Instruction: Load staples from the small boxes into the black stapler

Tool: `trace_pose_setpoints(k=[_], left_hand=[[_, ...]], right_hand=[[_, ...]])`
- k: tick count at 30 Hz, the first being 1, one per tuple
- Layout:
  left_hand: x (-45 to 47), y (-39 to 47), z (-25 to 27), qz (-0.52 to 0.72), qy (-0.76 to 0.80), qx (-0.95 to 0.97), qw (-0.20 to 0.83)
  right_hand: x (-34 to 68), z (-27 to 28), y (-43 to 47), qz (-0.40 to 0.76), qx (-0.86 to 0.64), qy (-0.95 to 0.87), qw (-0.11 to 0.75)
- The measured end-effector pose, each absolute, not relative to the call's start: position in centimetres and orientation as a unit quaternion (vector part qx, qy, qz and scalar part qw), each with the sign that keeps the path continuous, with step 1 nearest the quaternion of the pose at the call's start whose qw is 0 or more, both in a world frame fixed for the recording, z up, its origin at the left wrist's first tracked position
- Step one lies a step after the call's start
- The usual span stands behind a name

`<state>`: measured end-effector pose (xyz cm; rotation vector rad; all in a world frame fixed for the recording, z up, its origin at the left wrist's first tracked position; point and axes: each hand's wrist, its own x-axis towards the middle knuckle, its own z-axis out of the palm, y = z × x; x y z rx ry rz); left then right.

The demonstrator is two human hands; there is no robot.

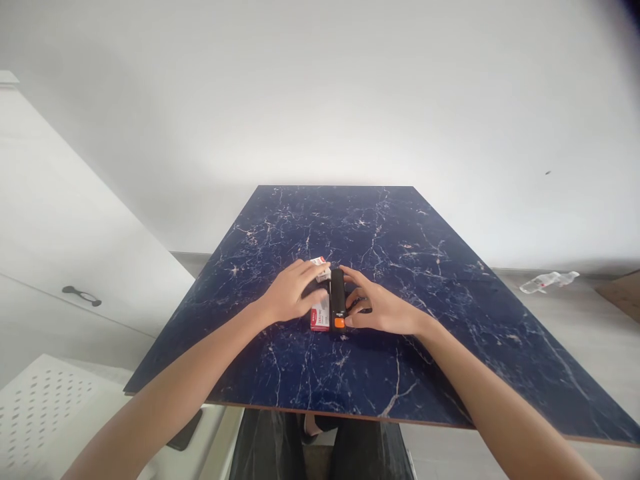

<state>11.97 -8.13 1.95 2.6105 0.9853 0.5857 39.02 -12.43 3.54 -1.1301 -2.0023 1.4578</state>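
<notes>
A long black object (337,293) with an orange part at its near end lies lengthwise on the dark blue marbled table (350,220); it is stapler-like in shape. Close along its left side are a small red-and-white box (320,319) and, farther back, a white-and-orange box (319,262). My left hand (293,290) bends around these boxes, forefinger on the far one and thumb over the near one, partly hiding both. From the other side, my right hand (377,307) curls its fingers against the black object's right edge, thumb beside the orange part.
A white cabinet (75,233) with a dark handle stands at the left. Lower left are a white perforated surface (45,407) and a dark flat item (186,430). A clear plastic bottle (549,281) lies on the floor at right, near a brown box (623,293). A white wall rises behind the table.
</notes>
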Motion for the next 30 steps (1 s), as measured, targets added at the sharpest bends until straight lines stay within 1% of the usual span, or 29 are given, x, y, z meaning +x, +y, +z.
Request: trace_pose_setpoints(k=[2, 5, 10, 16, 22, 30], left_hand=[[12.1, -7.0, 0.9, 0.245, 0.394, 0.878, 0.115], [12.4, -5.7, -0.1, 0.224, 0.410, 0.878, 0.104], [12.0, -5.3, 0.7, 0.232, 0.396, 0.880, 0.126], [11.3, -5.6, 1.4, 0.222, 0.419, 0.860, 0.190], [12.6, -5.5, 0.9, 0.228, 0.449, 0.848, 0.167], [10.5, -6.1, 2.7, 0.167, 0.362, 0.864, 0.307]], right_hand=[[39.0, 3.6, -12.4, 0.522, -0.407, -0.721, 0.206], [38.9, 3.7, -12.4, 0.519, -0.414, -0.721, 0.198], [38.9, 3.5, -12.4, 0.514, -0.412, -0.723, 0.208], [38.9, 3.6, -12.5, 0.519, -0.414, -0.720, 0.200], [38.9, 3.6, -12.5, 0.519, -0.409, -0.723, 0.199], [38.9, 3.6, -12.5, 0.517, -0.410, -0.725, 0.198]])
